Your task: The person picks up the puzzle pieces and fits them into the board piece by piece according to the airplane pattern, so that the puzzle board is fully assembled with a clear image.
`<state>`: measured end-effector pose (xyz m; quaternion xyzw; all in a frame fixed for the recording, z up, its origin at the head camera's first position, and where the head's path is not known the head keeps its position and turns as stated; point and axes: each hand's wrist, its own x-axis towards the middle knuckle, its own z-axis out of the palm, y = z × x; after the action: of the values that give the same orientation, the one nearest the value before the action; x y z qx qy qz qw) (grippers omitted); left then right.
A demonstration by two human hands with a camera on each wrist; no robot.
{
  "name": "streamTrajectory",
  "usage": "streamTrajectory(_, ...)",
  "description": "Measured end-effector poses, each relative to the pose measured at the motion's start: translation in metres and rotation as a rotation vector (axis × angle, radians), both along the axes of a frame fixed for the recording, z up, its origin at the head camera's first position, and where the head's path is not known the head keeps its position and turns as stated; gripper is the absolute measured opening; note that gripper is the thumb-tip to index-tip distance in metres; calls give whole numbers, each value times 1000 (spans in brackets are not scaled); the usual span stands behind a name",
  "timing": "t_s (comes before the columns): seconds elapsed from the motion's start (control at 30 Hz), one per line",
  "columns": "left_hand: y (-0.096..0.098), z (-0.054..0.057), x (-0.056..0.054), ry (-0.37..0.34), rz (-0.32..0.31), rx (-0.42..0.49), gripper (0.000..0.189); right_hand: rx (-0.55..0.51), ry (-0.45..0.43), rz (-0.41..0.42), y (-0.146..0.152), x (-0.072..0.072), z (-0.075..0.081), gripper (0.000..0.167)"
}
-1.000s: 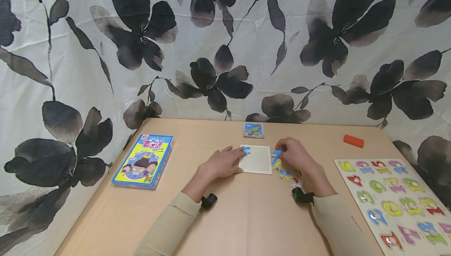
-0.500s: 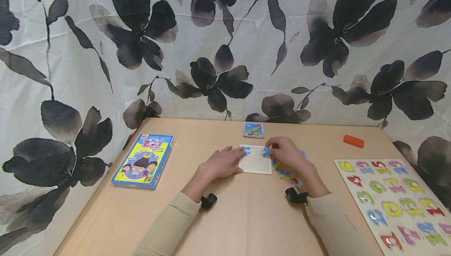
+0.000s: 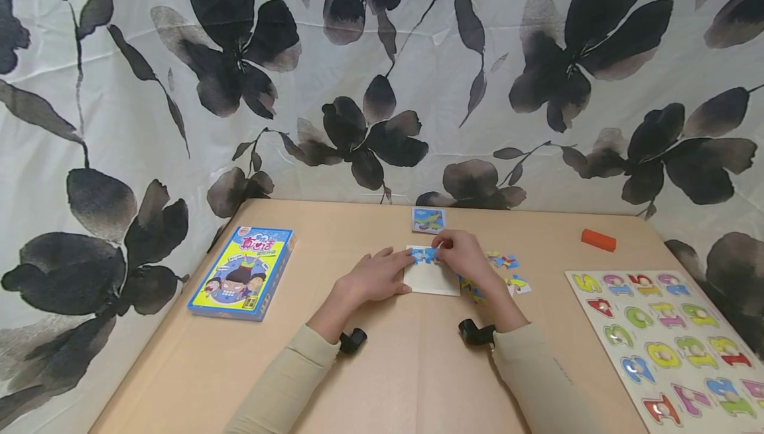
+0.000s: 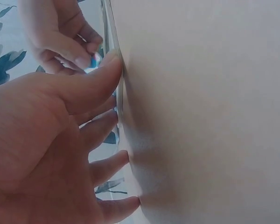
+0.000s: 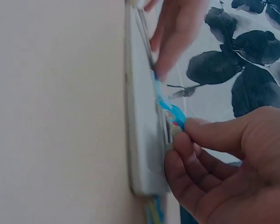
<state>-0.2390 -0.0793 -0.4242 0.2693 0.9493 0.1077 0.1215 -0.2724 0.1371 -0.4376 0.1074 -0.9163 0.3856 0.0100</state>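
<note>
A white fabric (image 3: 465, 182) printed with dark flowers hangs behind a pale wooden table (image 3: 388, 367), at which a person in light sleeves (image 3: 286, 381) works with both hands. A shallow white tray (image 3: 432, 281) lies near the middle of the table, between the two hands. Blue puzzle pieces (image 3: 425, 256) form a short row along its far side, at the upper left of the tray. The left hand (image 3: 377, 278) is spread and relaxed, grasping nothing; it rests at the tray's left edge, its fingertips reaching the left end of the row. The right hand (image 3: 464, 256) pinches a blue piece (image 5: 178, 114) between thumb and fingers at the row's right end; the right wrist view shows a small red mark on this piece, which the fingers partly hide. Loose pieces (image 3: 504, 261) in blue, yellow and red lie to the right of the tray, some partly covered by the right hand and forearm. Beyond the tray lies a small picture card (image 3: 428, 219). A blue and yellow box (image 3: 243, 273) lies at the left; at the right are an orange block (image 3: 599, 240) and, nearer the viewer, a letter board (image 3: 650, 334).
</note>
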Motion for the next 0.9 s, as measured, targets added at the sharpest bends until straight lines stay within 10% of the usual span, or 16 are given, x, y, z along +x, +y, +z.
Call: streamTrajectory(0.9, 10, 1, -4, 37, -6, -28, 65, 131, 18, -168, -18, -1, -6, 8)
